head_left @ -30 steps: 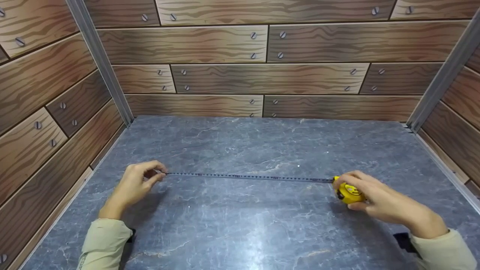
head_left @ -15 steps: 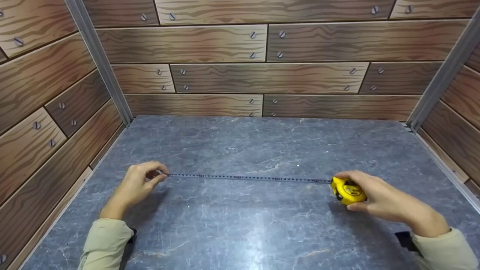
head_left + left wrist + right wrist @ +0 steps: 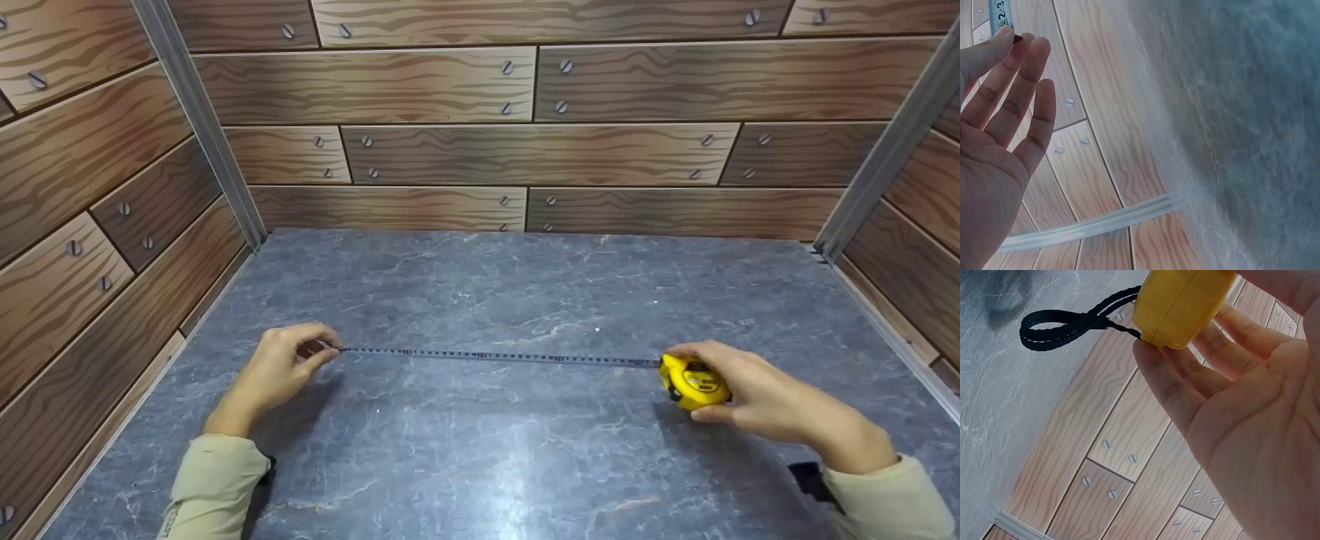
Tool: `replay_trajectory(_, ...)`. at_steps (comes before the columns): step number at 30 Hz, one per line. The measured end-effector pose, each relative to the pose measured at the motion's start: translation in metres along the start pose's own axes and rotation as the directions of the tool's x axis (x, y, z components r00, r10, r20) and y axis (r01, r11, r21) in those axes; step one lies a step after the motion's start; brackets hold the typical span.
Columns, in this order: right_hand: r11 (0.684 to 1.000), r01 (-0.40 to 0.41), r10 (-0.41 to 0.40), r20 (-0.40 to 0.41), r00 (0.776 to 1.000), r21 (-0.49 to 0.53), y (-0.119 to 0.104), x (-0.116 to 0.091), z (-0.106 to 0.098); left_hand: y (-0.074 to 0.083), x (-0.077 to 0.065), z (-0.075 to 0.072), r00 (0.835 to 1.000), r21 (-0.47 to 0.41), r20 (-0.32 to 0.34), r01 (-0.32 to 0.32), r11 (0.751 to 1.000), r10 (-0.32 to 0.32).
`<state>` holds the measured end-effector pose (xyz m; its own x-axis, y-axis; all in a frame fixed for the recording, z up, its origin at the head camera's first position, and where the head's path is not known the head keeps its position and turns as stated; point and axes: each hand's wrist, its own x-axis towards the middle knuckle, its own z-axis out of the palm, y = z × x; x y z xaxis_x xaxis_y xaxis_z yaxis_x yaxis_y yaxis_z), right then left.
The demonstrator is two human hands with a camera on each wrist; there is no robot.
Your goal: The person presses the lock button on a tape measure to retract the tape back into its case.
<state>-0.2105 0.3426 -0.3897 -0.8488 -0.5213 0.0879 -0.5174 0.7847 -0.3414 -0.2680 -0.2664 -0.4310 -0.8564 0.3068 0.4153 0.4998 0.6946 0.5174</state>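
Note:
A yellow tape measure [image 3: 696,382] sits in my right hand [image 3: 780,401], held between the thumb and the fingers on the right side of the table. Its blade [image 3: 480,355] stretches leftward in a straight line to my left hand [image 3: 281,367], where thumb and forefinger pinch the end. In the left wrist view, the numbered blade end [image 3: 1001,14] lies under the thumb tip, and the other fingers are loosely bent. The right wrist view shows the yellow case [image 3: 1182,306] from behind, with a black wrist strap [image 3: 1061,329] hanging from it.
The grey marbled tabletop [image 3: 465,285] spreads under both hands. Wood-patterned walls [image 3: 442,154] enclose it at the back and on both sides, with metal corner posts [image 3: 199,112] at the back left and back right.
The right forefinger has drawn back from the front of the tape measure, uncovering more of the case. My left hand has shifted slightly right, and the drawn-out blade looks slightly shorter.

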Motion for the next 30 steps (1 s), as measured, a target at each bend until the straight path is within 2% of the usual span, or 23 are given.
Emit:
replay_trajectory(14, 0.999, -0.023, 0.023, 0.018, 1.000, 0.029, -0.0040, 0.0015, -0.0003, 0.0017, 0.0025, 0.0037, 0.999, -0.017, 0.019, -0.035, 0.999, 0.035)
replay_trajectory(30, 1.000, 0.015, -0.015, -0.015, 1.000, 0.015, -0.0059, 0.0012, 0.0034, 0.0041, 0.0023, 0.0094, 0.997, -0.044, 0.055, -0.049, 0.998, 0.052)
